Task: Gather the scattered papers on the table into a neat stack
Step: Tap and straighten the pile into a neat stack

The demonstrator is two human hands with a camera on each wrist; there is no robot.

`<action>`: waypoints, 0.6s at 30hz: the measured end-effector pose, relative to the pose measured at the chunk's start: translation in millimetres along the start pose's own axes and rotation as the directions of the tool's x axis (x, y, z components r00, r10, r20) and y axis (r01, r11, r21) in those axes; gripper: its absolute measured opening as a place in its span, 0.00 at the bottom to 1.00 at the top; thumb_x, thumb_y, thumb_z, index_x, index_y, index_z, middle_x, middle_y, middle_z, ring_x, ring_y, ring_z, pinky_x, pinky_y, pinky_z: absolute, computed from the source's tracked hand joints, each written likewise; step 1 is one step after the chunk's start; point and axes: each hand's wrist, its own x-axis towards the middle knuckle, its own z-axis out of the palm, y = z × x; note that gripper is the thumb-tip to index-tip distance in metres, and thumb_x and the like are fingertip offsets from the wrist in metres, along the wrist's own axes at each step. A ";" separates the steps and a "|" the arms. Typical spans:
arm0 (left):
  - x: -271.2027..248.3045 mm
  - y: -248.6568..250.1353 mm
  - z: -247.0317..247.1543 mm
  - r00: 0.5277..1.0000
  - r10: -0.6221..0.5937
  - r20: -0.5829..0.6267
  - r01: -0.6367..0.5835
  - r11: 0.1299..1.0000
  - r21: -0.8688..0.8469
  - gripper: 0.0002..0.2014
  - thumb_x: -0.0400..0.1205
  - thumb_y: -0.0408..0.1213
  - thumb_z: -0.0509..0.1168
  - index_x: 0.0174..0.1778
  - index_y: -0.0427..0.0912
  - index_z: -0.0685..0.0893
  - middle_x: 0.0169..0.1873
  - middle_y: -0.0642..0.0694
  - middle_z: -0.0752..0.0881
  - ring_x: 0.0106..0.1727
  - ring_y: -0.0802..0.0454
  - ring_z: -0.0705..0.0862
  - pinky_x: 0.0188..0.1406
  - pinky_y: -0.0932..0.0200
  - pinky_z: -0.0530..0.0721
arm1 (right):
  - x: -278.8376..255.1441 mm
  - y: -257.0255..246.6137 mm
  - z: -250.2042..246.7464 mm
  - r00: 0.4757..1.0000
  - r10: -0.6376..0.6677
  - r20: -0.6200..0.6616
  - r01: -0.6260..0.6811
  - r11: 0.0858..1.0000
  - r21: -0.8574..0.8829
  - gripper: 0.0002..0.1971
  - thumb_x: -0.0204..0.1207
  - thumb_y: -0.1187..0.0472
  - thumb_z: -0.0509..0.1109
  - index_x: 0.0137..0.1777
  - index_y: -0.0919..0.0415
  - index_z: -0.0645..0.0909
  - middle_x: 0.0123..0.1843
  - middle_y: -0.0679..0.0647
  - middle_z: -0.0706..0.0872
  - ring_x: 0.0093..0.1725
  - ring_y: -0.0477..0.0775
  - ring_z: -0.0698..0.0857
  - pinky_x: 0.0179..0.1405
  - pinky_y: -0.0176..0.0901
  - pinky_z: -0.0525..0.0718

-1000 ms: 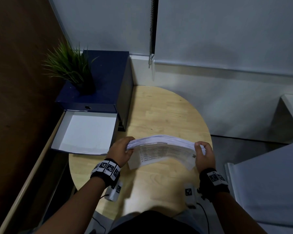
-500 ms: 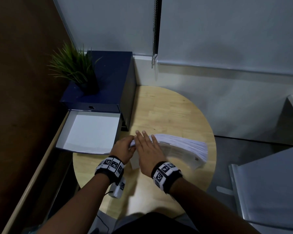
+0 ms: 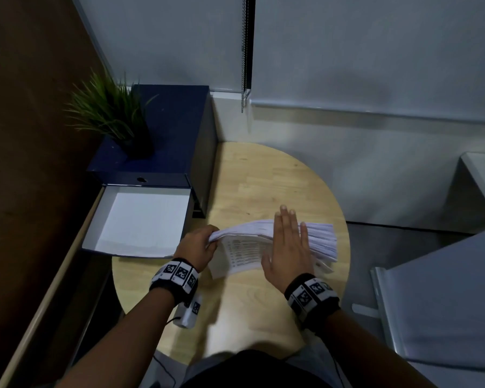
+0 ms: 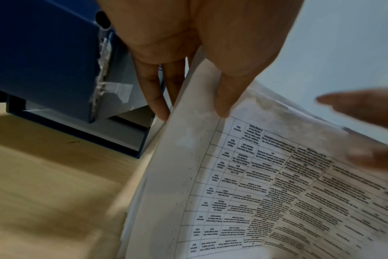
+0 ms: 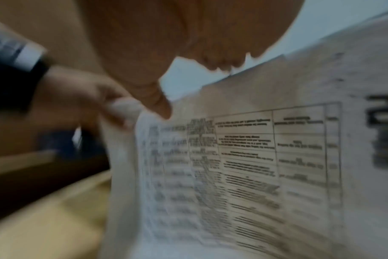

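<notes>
Head: right hand (image 3: pixel 289 247) moved rightward.

No word or number can be made out anywhere. The top sheet of the stack of papers (image 4: pixel 266 184), filling the lower right of the left wrist view, carries a printed table of ruled rows and columns with small dark type, seen upside down and too fine to read. In the right wrist view the same sheet (image 5: pixel 244 157) is blurred, with what may be a large bold heading at the right edge. The wristbands (image 3: pixel 177 273) in the lower middle of the head view bear black-and-white square code markers, not letters.
</notes>
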 end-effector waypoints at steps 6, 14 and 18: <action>0.2 6.9 -3.7 0.998 0.046 -0.043 -0.040 0.992 0.120 0.12 0.78 0.38 0.67 0.56 0.51 0.86 0.49 0.45 0.90 0.51 0.39 0.87 0.45 0.50 0.85 | 8.9 17.6 -9.7 0.999 0.035 0.020 -0.035 0.999 -0.025 0.47 0.71 0.54 0.67 0.84 0.64 0.44 0.86 0.58 0.36 0.85 0.59 0.41 0.83 0.61 0.40; 26.4 74.6 -41.6 0.931 0.363 0.026 -0.336 0.829 0.447 0.08 0.73 0.38 0.67 0.46 0.51 0.84 0.36 0.49 0.87 0.35 0.40 0.87 0.25 0.57 0.78 | 43.0 -9.2 -54.3 0.974 -0.224 0.024 0.225 0.974 -0.030 0.20 0.73 0.59 0.63 0.66 0.56 0.71 0.63 0.57 0.83 0.68 0.61 0.79 0.76 0.59 0.65; 36.2 91.1 -60.3 0.901 0.431 -0.055 -0.380 0.843 0.380 0.13 0.75 0.42 0.67 0.57 0.54 0.81 0.44 0.49 0.89 0.43 0.42 0.88 0.35 0.54 0.82 | 45.4 2.5 -71.7 0.983 -0.169 -0.066 0.174 0.982 0.076 0.11 0.77 0.60 0.61 0.59 0.56 0.72 0.42 0.58 0.85 0.40 0.66 0.84 0.31 0.46 0.72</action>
